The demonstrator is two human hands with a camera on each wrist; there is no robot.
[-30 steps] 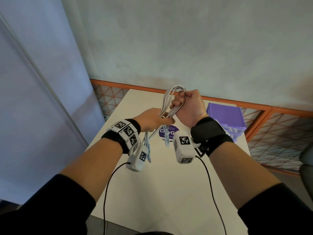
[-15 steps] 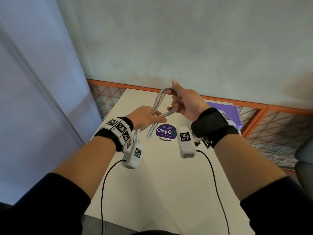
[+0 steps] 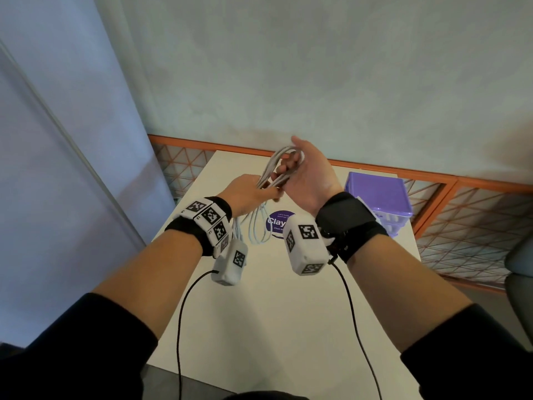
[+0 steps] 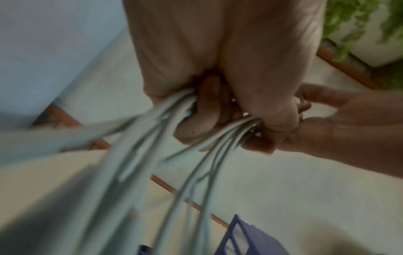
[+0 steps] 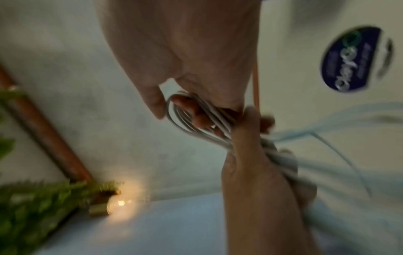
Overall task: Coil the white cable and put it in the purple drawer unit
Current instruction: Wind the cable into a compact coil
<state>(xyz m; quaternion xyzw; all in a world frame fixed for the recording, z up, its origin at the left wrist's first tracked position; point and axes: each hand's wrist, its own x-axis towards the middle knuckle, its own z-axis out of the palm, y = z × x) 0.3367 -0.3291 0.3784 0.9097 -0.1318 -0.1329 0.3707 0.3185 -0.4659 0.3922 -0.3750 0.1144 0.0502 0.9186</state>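
The white cable (image 3: 277, 166) is bunched into several loops, held in the air above the far part of the white table (image 3: 277, 298). My left hand (image 3: 248, 194) grips the bundle at its middle (image 4: 196, 131), and loose loops hang below it (image 3: 256, 226). My right hand (image 3: 305, 171), palm turned toward me, has its fingers hooked through the upper loop (image 5: 185, 110). The purple drawer unit (image 3: 377, 197) stands at the table's far right, just right of my right wrist; only its corner (image 4: 240, 238) shows in the left wrist view.
A round purple sticker (image 3: 278, 223) lies on the table under the hands. An orange rail with wire mesh (image 3: 461, 197) runs behind and to the right of the table. A blue-white wall panel (image 3: 57, 168) stands on the left. A chair edge (image 3: 519, 269) shows at far right.
My right hand turned from a fist over the cable's top loop to palm toward me with fingers inside the loop. Both hands moved slightly away, and the drawer unit is more visible.
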